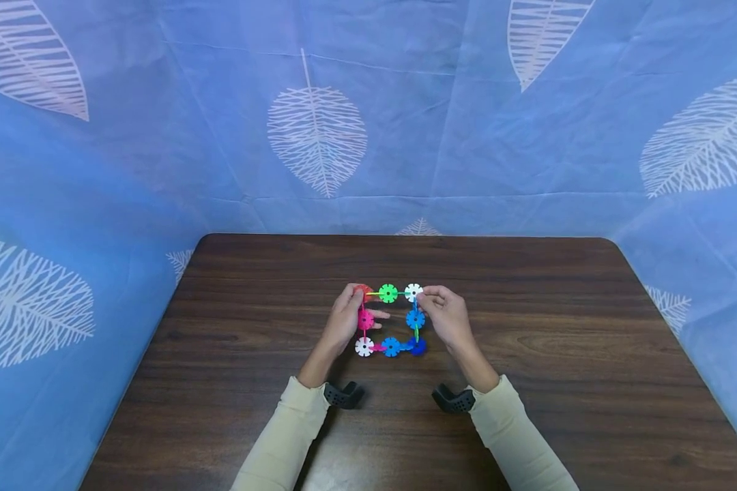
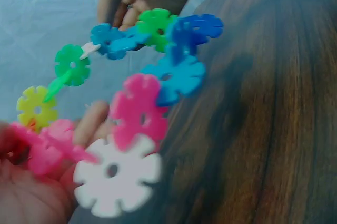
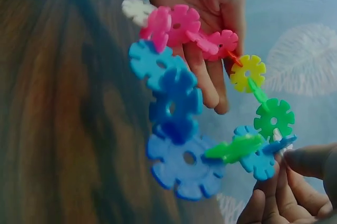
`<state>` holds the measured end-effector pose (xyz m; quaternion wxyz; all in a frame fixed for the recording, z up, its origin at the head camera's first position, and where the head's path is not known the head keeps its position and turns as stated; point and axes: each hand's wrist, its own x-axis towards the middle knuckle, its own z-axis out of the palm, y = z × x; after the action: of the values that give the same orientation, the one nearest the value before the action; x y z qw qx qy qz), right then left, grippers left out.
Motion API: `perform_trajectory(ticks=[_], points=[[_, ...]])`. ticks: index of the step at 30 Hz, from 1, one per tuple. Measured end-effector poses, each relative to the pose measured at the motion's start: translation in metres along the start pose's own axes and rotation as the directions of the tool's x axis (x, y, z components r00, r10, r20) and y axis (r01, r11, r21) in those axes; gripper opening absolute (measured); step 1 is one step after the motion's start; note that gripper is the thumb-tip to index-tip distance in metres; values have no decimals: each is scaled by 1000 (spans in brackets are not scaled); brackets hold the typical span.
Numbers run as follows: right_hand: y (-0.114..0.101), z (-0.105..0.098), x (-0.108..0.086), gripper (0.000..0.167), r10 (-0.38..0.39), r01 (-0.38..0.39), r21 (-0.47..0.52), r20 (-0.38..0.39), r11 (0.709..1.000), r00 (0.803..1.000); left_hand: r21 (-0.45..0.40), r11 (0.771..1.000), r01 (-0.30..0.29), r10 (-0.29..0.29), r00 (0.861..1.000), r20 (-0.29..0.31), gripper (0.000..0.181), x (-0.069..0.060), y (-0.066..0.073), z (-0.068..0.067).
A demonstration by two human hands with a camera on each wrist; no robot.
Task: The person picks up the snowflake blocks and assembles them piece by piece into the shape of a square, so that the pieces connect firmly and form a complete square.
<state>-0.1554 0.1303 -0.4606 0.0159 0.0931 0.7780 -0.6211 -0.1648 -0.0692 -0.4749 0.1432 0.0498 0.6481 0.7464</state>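
A ring of snowflake-shaped plastic discs, linked by their slots, hangs above the table between both hands. Its far side shows a green disc (image 1: pixel 388 293); a white disc (image 1: pixel 413 292) marks the far right corner. There my right hand (image 1: pixel 447 317) pinches the ring between thumb and fingers. My left hand (image 1: pixel 342 317) grips the far left corner at a red disc (image 1: pixel 362 292), with some fingers stretched out beneath the pink disc (image 1: pixel 366 319). Nearest me are another white disc (image 2: pixel 117 175) and several blue discs (image 3: pixel 184 165). In the right wrist view, fingertips partly cover the white piece they pinch.
The dark wooden table (image 1: pixel 221 382) spreads beneath the hands. Blue cloth (image 1: pixel 393 136) with white leaf prints hangs behind it and at both sides. Each wrist carries a black band-like device (image 1: pixel 344 395), just beyond the pale sleeves (image 1: pixel 282 436).
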Motion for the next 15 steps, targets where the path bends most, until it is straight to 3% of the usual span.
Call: perform_trajectory(ticks=[5,8,11,15], points=[[12,-6,-1,25,47,-46,-38,25,998,999,116,988,103,-104,995,4,33,3,-7,-8],[19,-9,-1,25,68,-65,-56,54,996,996,251,962,103,-99,995,-30,31,5,-11,-12],[25,-9,-1,26,82,-79,-47,79,996,993,335,938,92,-79,996,-51,28,8,-16,-16],[29,-8,-1,27,103,-100,-41,92,994,990,361,928,96,-81,995,-58,23,9,-19,-20]])
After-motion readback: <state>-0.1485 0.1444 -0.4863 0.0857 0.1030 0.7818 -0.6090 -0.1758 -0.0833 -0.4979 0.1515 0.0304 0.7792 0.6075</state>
